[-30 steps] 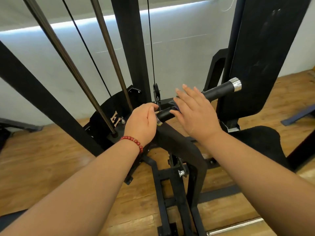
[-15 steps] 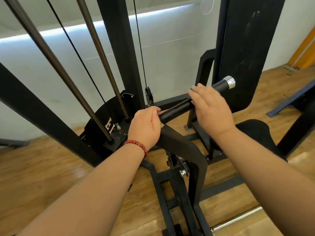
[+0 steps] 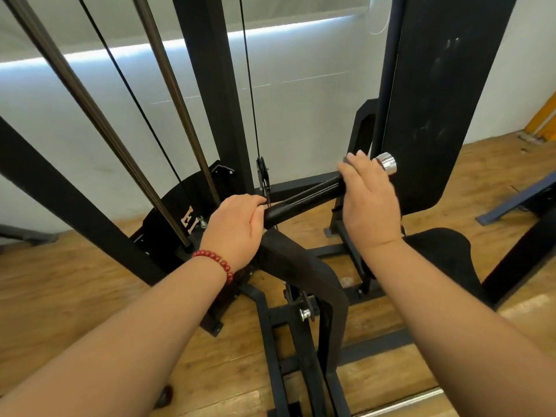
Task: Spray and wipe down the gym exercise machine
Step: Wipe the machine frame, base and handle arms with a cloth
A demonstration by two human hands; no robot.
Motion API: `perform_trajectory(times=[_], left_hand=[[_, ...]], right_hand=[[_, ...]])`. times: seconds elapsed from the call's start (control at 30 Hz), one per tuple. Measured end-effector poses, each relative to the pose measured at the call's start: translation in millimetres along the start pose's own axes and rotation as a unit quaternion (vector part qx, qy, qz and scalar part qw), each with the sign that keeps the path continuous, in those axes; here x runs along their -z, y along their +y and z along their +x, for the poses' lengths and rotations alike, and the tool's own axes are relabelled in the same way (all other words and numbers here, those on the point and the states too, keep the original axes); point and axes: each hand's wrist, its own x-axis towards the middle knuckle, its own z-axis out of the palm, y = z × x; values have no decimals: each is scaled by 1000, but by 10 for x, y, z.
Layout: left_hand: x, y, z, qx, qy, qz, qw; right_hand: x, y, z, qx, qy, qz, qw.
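Mid-wipe, I reckon. Handle bar (image 3: 304,200) sits centre frame. Left hand (image 3: 237,227) curls round its inner end, right hand (image 3: 370,206) wraps it beside chrome cap (image 3: 386,164). No cloth or sprayer visible. Seat pad (image 3: 445,254) probably still to do.

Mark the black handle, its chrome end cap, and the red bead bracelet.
black handle (image 3: 304,201), head view, bare middle stretch of the grip.
chrome end cap (image 3: 386,164), head view, shiny side face of the cap.
red bead bracelet (image 3: 215,260), head view, beads atop the wrist.
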Motion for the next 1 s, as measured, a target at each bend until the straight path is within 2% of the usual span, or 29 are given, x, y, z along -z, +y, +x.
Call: perform_trajectory(times=[0.03, 0.13, 0.2, 0.3, 0.4, 0.5, 0.6, 0.73, 0.83, 0.9, 1.0], left_hand=[[29, 42, 19, -15, -3, 14, 1000], [27, 146, 135, -54, -7, 9, 998], [-15, 178, 193, -46, -25, -1, 999], [-58, 176, 211, -37, -34, 7, 999], [-43, 178, 211, -39, -36, 17, 998], [-41, 202, 210, -36, -39, 20, 998], [-38, 215, 207, -34, -40, 31, 998], [-45, 230, 215, -21, -45, 36, 998], [-59, 224, 215, -11, -48, 41, 998], [-69, 222, 210, -3, -50, 46, 998], [-80, 218, 205, -1, -47, 53, 997]], right_hand=[[-58, -125, -46, 15, 4, 7, 1000], [-154, -287, -171, 171, -41, 14, 984], [-102, -75, -104, 209, -46, 11, 977], [-39, 284, 27, 97, -12, 11, 995], [-96, 108, 22, 8, 43, 36, 998], [-212, -180, -62, 84, 21, 74, 993], [-219, -8, -51, 157, -5, 37, 987], [-178, 345, 39, 58, 53, 38, 996], [-211, 242, 62, -3, 104, 76, 992], [-272, 72, 41, -3, 113, 83, 990], [-284, 19, 27, 59, 81, 105, 989]])
